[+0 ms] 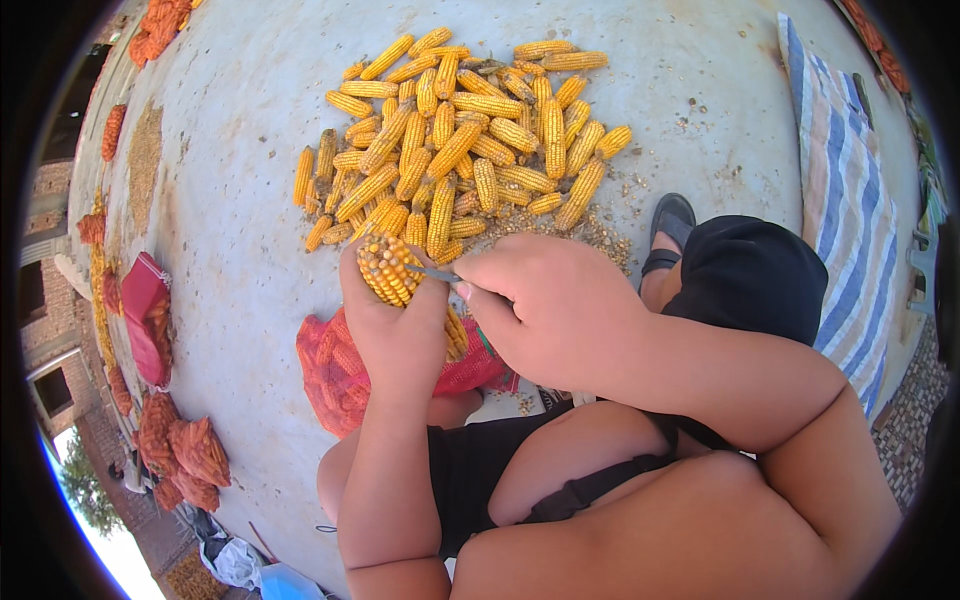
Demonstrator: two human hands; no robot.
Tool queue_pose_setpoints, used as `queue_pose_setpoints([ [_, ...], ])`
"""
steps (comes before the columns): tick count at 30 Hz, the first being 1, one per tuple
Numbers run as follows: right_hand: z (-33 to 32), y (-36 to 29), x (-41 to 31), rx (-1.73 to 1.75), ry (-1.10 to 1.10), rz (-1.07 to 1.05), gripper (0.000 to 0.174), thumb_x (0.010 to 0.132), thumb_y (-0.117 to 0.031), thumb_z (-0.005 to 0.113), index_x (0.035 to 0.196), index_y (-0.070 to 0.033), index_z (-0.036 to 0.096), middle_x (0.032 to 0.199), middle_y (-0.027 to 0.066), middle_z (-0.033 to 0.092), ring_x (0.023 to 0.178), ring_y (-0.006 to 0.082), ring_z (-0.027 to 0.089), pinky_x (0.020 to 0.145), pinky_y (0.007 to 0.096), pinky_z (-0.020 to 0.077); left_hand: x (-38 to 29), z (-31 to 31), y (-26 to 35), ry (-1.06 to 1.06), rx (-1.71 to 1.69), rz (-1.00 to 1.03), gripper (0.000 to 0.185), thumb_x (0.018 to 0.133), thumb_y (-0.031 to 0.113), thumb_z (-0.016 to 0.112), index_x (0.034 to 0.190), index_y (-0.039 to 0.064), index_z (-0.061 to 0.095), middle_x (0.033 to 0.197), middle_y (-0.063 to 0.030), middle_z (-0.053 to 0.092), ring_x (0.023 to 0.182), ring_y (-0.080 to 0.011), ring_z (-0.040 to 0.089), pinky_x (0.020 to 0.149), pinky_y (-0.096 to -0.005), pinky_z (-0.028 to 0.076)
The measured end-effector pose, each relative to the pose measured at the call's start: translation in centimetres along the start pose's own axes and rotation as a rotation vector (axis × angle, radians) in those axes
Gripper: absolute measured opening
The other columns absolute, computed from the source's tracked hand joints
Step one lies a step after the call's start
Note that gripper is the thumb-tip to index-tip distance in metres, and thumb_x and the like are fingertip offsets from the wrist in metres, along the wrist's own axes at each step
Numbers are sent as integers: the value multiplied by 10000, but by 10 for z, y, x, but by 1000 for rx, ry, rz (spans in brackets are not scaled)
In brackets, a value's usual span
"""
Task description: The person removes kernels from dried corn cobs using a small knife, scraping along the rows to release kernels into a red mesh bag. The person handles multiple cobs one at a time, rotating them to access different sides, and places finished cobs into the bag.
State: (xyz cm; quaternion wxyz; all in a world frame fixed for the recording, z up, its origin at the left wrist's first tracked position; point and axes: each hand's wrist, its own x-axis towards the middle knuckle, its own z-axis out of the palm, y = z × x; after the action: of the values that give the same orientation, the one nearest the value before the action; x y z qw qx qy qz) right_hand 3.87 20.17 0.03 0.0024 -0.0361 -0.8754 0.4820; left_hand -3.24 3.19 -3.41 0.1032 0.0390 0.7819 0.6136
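Observation:
My left hand (394, 326) is wrapped around an ear of yellow corn (381, 264), its blunt, paler end turned up toward me. In my right hand (551, 300) is a thin metal tool (433, 273), its tip touching the kernels at the side of the ear. The grip hides most of the tool, so its exact kind is unclear. Beyond both hands lies a heap of husked corn ears (457, 142) on the concrete floor (247, 247). Below my left hand, a red mesh bag (330, 367) with cobs inside rests by my leg.
Loose kernels (611, 232) are scattered right of the heap, near my shoe (673, 221). A striped woven sheet (844, 210) spreads along the right. On the left stand a dark red sack (146, 322) and several filled mesh bags (196, 450). Plastic bags (236, 561) lie at lower left.

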Motion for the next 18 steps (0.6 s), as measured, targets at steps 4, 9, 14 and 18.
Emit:
queue_pose_setpoints([
  [4, 1, 3, -1, -11, -18, -21, 209, 1000, -175, 690, 1135, -33, 762, 921, 176, 720, 878, 408, 706, 744, 520, 554, 1, 0, 0, -11, -4, 0, 540, 885, -74, 719, 1380, 10, 520, 1120, -43, 671, 969, -92, 649, 828, -268, 558],
  [9, -7, -4, -1, -39, -6, -21, 199, 999, -171, 689, 1125, -36, 763, 915, 174, 716, 865, 405, 706, 733, 514, 556, 1, 1, 1, -2, -34, -30, 569, 864, -100, 719, 1386, 17, 524, 1099, -35, 676, 957, -86, 653, 817, -267, 564],
  [14, -10, -3, 0, -65, -13, -40, 183, 993, -167, 690, 1103, -41, 763, 911, 166, 713, 867, 402, 703, 736, 512, 557, 2, 1, 3, -1, -28, -17, 580, 850, -123, 707, 1383, 19, 530, 1104, -40, 675, 958, -86, 657, 813, -267, 566],
  [18, -9, -2, -1, -61, -3, -61, 169, 987, -160, 689, 1087, -44, 761, 890, 167, 704, 878, 402, 702, 741, 516, 555, 1, 0, 1, -2, -52, 6, 561, 846, -119, 708, 1365, 24, 552, 1089, -34, 685, 952, -84, 659, 810, -268, 564],
])
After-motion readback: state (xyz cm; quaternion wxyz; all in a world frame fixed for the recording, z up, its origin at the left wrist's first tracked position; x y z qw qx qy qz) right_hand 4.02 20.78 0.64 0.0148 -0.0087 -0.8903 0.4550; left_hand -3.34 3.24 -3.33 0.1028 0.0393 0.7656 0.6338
